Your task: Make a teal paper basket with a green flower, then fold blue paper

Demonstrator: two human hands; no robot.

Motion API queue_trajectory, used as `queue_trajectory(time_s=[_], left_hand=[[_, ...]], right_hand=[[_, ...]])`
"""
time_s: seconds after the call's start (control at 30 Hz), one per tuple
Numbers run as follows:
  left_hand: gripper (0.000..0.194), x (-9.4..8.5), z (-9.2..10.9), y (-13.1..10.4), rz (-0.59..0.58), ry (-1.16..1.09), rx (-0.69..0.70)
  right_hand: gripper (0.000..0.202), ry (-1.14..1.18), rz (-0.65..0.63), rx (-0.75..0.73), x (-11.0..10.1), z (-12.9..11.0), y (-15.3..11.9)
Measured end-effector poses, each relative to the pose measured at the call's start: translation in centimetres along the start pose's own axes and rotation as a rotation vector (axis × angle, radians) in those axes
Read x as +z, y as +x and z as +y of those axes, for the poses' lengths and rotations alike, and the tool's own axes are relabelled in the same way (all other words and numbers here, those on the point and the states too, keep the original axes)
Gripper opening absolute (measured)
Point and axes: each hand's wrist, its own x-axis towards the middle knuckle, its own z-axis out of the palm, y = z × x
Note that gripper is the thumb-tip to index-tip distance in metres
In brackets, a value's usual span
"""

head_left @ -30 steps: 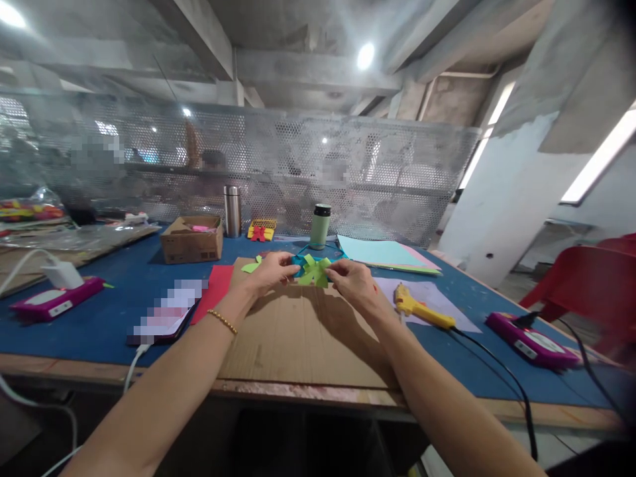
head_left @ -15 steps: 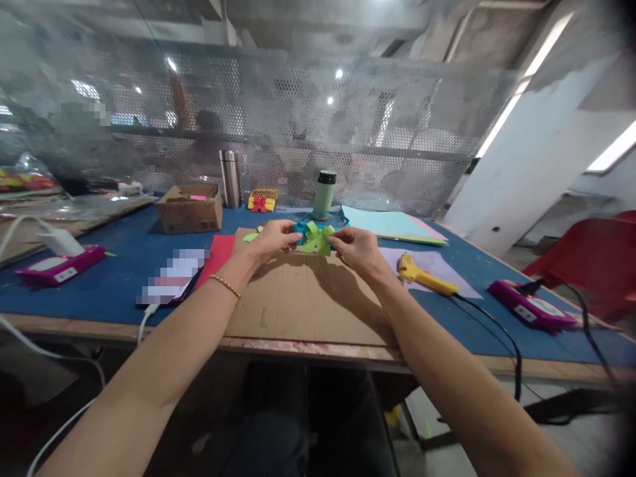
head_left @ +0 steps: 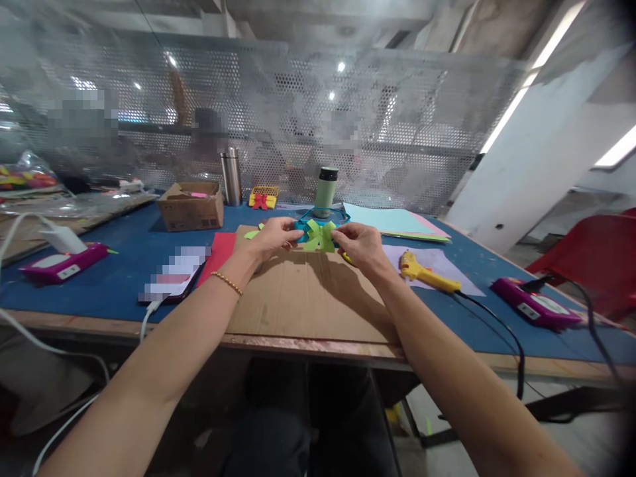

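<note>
While both arms reach forward, left hand (head_left: pixel 274 238): fingers and thumb grasping the left end of the blue paper piece (head_left: pixel 299 226).
Right hand (head_left: pixel 362 245): fingertips pinching the right side of the green paper bow (head_left: pixel 320 236).
Green paper bow: between the hands, against the near side of the blue paper piece, over the far part of the cardboard sheet (head_left: pixel 303 301).
Yellow glue gun (head_left: pixel 431 277): to the right, lying on lavender paper (head_left: pixel 454 268).
Green bottle (head_left: pixel 325 193): upright beyond the hands.
Yellow basket (head_left: pixel 271 191): farther left, red bow (head_left: pixel 260 201) on its front, near the steel flask (head_left: pixel 232 176).
Red paper (head_left: pixel 217 255): left of the cardboard sheet.
</note>
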Motion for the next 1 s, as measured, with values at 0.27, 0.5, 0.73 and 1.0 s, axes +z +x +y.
queue_trajectory(time_s=[0.27, 0.5, 0.73, 1.0], left_hand=[[0.009, 0.0, -0.08, 0.03, -0.02, -0.018, -0.001], [0.004, 0.1, 0.23, -0.2, -0.03, -0.008, -0.011], [0.005, 0.08, 0.26, -0.25, -0.04, -0.007, -0.005], [0.004, 0.05, 0.34, -0.27, -0.039, -0.002, -0.004]], right_hand=[[0.033, -0.019, -0.018, 0.015, -0.03, -0.08, -0.11], [0.034, -0.022, -0.027, 0.019, -0.08, -0.21, -0.23], [0.029, -0.024, -0.028, 0.004, -0.13, -0.16, -0.27], [0.031, -0.055, -0.021, 0.002, -0.19, 0.02, -0.12]])
